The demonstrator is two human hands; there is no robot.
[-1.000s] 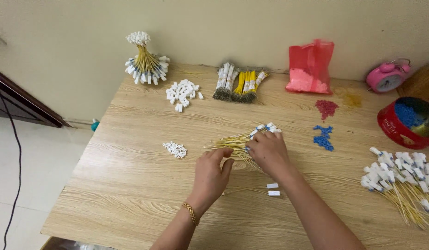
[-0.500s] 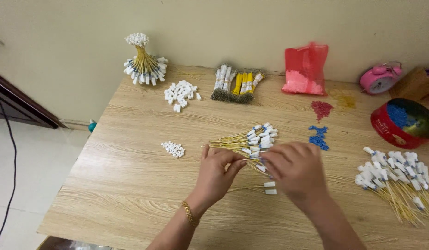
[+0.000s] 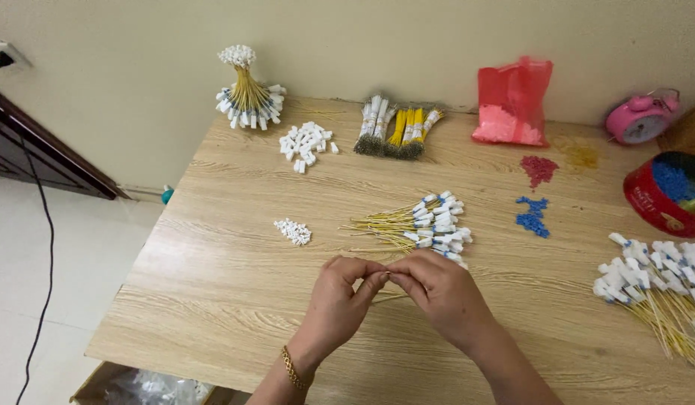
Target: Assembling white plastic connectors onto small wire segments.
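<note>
My left hand (image 3: 338, 300) and my right hand (image 3: 441, 291) meet fingertip to fingertip over the near middle of the wooden table (image 3: 212, 285). Both pinch a thin yellow wire (image 3: 388, 298) between them; its end is hidden by my fingers. Just beyond my hands lies a loose pile of yellow wires with white connectors (image 3: 422, 226). A small heap of tiny white connectors (image 3: 293, 231) sits to the left of that pile. A gold bracelet is on my left wrist.
At the back stand a tied bundle of wires (image 3: 246, 97), a heap of white connectors (image 3: 306, 142), grouped wire bundles (image 3: 396, 131) and a red bag (image 3: 512, 105). Right side: red bits (image 3: 539, 168), blue bits (image 3: 533, 215), a red tin (image 3: 666, 193), pink clock (image 3: 638, 120), finished wires (image 3: 659, 285).
My right hand has drawn back from the wire pile toward me and joined my left hand, with one yellow wire now pinched between them. The camera view has shifted slightly.
</note>
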